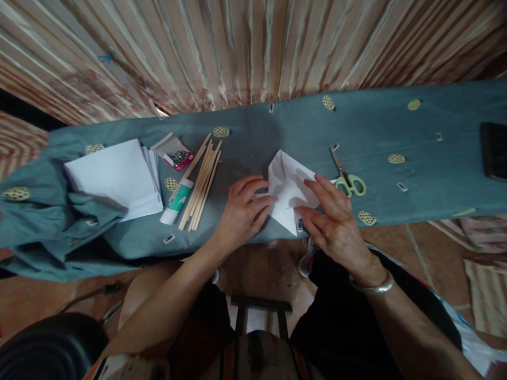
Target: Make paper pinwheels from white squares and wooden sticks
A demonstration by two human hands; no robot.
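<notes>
A white sheet of paper (291, 184), partly folded with slanting flaps, lies on the cloth-covered table in front of me. My left hand (247, 208) holds its left edge, thumb and fingers closed on a narrow part there. On the opposite side, my right hand (330, 214) grips the right edge between thumb and fingers, and a silver bangle circles that wrist. Just beyond the right fingers lie scissors with green handles (350, 183), blades pointing away. The fingers cover parts of the paper's edges.
Left of the paper are several thin wooden sticks (202, 190), a green and white glue stick (177, 201) and an open box of small metal pieces (178, 154). Farther left sits a stack of white paper (114, 177). A dark device (495, 151) rests at the far right. Striped curtains (253, 47) hang behind.
</notes>
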